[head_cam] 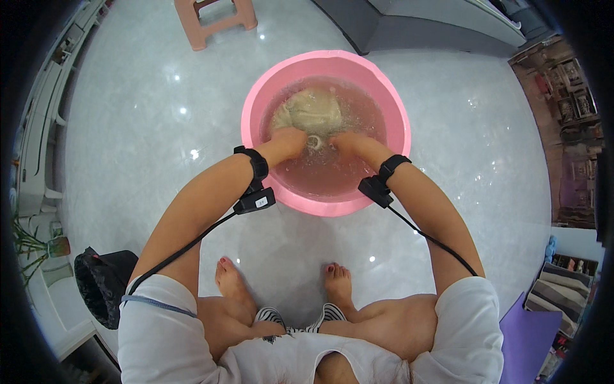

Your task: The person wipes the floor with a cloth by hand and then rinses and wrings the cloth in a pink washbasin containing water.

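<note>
A pink plastic basin (326, 207) stands on the floor before me, filled with cloudy water (321, 180). In it floats a pale yellow-green cloth (314, 110), puffed up above the surface towards the far side. My left hand (291, 140) is partly under the water at the cloth's near left edge. Across from it, my right hand (346, 141) dips in near the cloth's right side, a short gap from the left. Foam (314, 142) shows between them. The fingers of both hands are hidden by the water, so their grip cannot be seen.
Black strapped devices (254, 200) with cables sit on both forearms. A pinkish plastic stool (216, 29) stands beyond the basin, left of a grey furniture base (407, 31). A black-lined bin (98, 283) is at my left, a purple mat (527, 336) at my right. The tiled floor (144, 158) is glossy.
</note>
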Demonstrator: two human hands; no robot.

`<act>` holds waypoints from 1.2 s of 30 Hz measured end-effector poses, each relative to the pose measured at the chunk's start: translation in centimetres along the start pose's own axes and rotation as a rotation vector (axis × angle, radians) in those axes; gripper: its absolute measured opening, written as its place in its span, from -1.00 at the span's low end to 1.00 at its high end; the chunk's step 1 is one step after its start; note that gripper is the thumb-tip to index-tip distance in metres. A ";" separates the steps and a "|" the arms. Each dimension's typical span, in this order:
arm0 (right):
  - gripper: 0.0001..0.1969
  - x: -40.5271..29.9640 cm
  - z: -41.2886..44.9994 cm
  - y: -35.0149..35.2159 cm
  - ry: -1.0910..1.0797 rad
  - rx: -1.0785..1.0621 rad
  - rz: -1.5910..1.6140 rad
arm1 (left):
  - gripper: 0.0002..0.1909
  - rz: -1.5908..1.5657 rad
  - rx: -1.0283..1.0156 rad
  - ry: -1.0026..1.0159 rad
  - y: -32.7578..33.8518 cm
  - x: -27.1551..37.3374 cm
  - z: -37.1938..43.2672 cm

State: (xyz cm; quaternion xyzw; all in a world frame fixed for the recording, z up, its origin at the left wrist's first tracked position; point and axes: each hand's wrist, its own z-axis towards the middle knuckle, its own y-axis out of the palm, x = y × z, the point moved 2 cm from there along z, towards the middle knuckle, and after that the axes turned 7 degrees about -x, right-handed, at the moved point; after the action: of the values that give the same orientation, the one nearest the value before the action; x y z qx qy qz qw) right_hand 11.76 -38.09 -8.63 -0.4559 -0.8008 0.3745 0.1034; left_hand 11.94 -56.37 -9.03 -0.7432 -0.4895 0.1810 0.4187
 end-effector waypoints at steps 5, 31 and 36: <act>-0.30 -0.6 -1.0 -0.5 -0.149 0.010 0.394 | -0.54 -0.279 -0.297 0.070 -3.6 -1.2 -0.9; -0.73 0.1 -1.1 -0.8 -0.329 0.326 1.402 | -0.66 -2.016 -0.033 0.548 -9.5 -1.0 -3.9; -0.74 4.3 -4.8 -3.3 -0.375 0.479 1.598 | -0.70 -1.924 0.007 0.537 -11.8 -3.2 -6.4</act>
State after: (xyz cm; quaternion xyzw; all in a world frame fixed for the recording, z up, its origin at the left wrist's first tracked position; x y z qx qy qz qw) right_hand 9.65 -33.23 -3.79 -0.7800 -0.1421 0.5634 -0.2323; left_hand 8.04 -60.00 3.65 -0.0458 -0.7716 -0.4077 0.4861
